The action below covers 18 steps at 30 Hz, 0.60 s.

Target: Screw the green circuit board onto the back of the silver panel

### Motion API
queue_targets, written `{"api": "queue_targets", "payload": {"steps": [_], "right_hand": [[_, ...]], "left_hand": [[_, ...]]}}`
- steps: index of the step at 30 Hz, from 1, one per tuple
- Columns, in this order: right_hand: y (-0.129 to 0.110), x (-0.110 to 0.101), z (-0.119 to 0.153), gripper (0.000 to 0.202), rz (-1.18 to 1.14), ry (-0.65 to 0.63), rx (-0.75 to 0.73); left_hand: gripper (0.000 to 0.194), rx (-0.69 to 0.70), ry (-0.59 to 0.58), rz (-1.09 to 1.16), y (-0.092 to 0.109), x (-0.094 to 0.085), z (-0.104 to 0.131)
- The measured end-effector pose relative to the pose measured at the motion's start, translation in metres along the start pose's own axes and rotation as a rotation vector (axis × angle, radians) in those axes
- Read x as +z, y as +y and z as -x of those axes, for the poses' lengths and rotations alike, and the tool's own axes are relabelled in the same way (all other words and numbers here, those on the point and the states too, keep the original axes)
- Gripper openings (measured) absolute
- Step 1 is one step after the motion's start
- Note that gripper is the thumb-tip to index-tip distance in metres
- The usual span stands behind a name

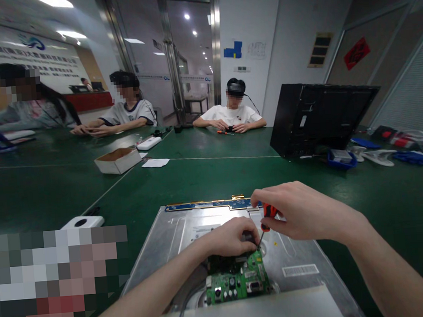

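Observation:
A metal display panel [295, 254] lies back side up in front of me, with a green circuit board [239, 278] on it. My right hand [292, 210] is closed round the red and black handle of a screwdriver [269, 216]. Its shaft slants down to the board's far right corner. Beside that tip, my left hand [235, 236] rests at the board's far edge, fingers curled in. What those fingers hold, if anything, is hidden. Along the panel's far edge runs a narrow blue circuit strip [200, 205]. A grey cable [186, 302] passes left of the board.
On the green table [212, 173] stand an open white box [118, 161] and, at right, a black monitor housing [321, 115]. A blue tray [341, 159] sits beside the housing. Several people sit across and to the left; one person [233, 108] faces me.

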State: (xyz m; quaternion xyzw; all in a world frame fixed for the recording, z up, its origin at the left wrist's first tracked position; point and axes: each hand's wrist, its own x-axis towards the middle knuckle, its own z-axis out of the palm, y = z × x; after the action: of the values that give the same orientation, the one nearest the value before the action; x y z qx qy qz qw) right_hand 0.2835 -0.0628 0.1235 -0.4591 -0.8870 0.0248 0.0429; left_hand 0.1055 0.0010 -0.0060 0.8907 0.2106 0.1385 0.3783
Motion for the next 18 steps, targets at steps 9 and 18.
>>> {"api": "queue_targets", "payload": {"steps": [9, 18], "right_hand": [[-0.0001, 0.0014, -0.0031, 0.014, 0.084, 0.013, 0.028], [-0.0011, 0.0017, -0.0031, 0.020, 0.075, 0.028, 0.020]], "left_hand": [[0.014, 0.014, -0.029, -0.007, 0.0020, -0.0023, -0.0009], [0.016, 0.003, -0.029, 0.052, -0.0027, -0.0013, -0.0018]]}}
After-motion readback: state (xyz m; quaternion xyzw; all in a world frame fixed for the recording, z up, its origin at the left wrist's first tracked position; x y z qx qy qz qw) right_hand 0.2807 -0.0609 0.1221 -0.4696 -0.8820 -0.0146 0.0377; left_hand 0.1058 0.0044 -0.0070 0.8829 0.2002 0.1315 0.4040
